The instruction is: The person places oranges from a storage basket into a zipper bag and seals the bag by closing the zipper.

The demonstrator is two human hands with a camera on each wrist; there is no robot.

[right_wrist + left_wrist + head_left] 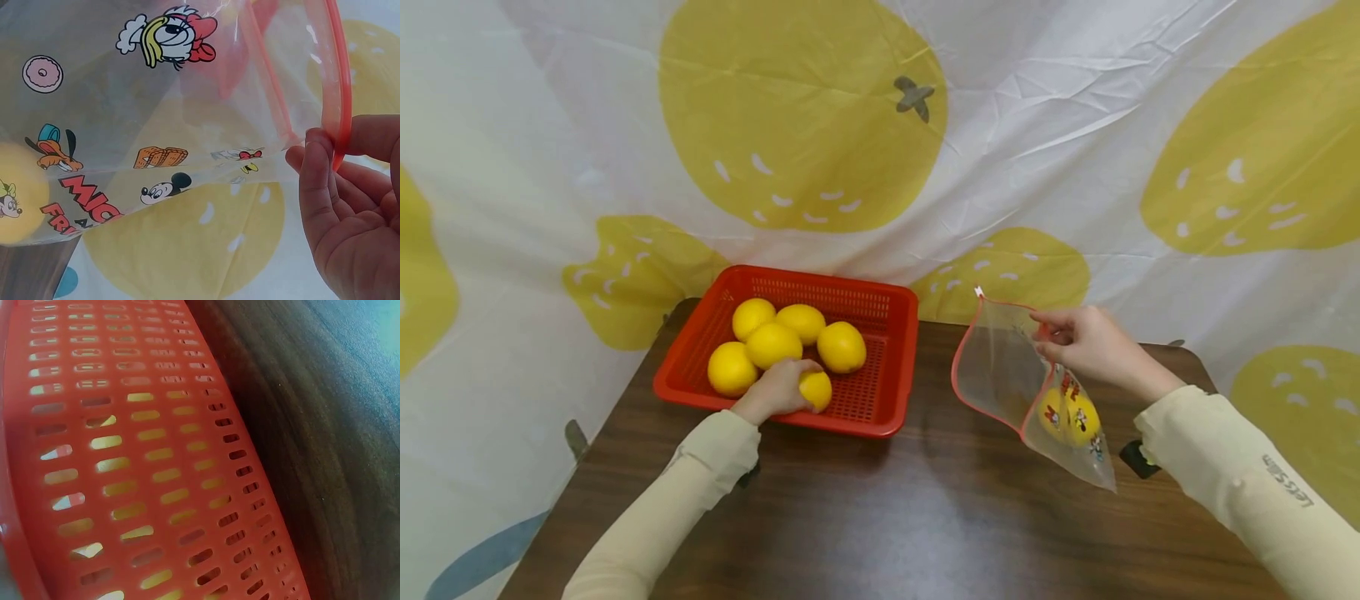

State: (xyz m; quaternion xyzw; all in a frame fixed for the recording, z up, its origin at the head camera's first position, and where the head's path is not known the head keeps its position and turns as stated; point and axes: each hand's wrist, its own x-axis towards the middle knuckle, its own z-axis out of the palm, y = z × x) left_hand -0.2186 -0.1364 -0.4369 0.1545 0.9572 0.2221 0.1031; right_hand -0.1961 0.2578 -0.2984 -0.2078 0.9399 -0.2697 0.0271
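Note:
In the head view a red plastic basket point(880, 417) stands at the left with several lemons point(774, 346) in it. My left hand point(778, 388) is inside its near side, fingers curled round one lemon point(816, 391). The left wrist view shows mostly the basket's slotted wall point(144, 481), with yellow behind the slots; that hand is hidden there. On the right, my right hand point(1093, 346) pinches the red-edged mouth of a clear zip bag point(1000, 358). The bag hangs with its mouth spread, yellow fruit point(1071, 417) at its bottom. Cartoon prints point(165, 187) cover the bag in the right wrist view.
A dark brown wooden table point(880, 517) carries the basket. Behind it hangs a white cloth point(1037, 125) with large yellow fruit prints, close to the table's back edge. A white zip slider point(979, 292) sits at the bag's upper corner.

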